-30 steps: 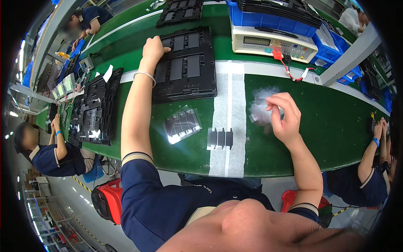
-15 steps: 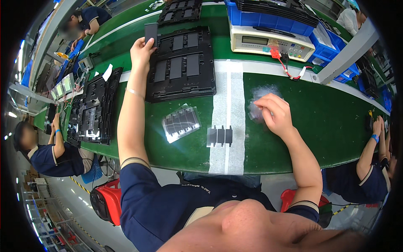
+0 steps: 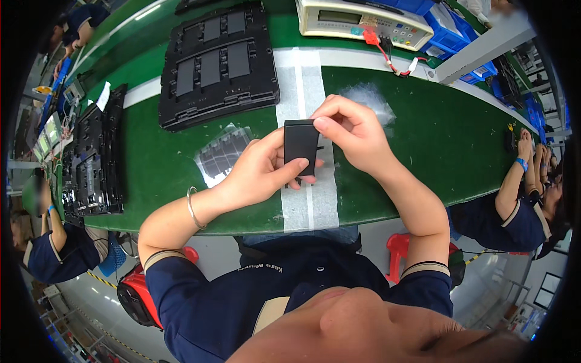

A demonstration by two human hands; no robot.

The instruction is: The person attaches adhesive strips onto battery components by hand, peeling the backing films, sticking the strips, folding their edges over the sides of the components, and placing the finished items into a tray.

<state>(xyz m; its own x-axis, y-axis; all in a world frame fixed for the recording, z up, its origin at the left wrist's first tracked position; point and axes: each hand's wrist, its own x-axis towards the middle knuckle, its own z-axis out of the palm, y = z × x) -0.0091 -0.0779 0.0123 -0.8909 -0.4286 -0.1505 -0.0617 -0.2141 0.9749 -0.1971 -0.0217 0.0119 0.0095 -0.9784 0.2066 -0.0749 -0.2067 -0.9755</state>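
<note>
A flat black rectangular block (image 3: 299,148) stands tilted up in front of me over the white paper strip (image 3: 304,213). My left hand (image 3: 257,169) grips it from the left, with the thumb on its face and the fingers behind. At its upper right corner, the thumb and index finger of my right hand (image 3: 357,130) pinch together. Whether a thin film lies between those fingertips is too small to see. Small dark label pieces on the strip are mostly hidden behind the block. Left of my left hand lies a clear sheet with dark stickers (image 3: 223,151).
A black tray (image 3: 227,109) holding several dark grey blocks lies at the back left. Crumpled clear film (image 3: 370,104) sits beyond my right hand. Behind stand a white bench meter (image 3: 357,23) with red leads and blue bins (image 3: 451,33). Co-workers sit at both sides.
My left hand has come back from the tray to the middle with the block. My right hand has left the clear film and now touches the block's corner. The view has shifted.
</note>
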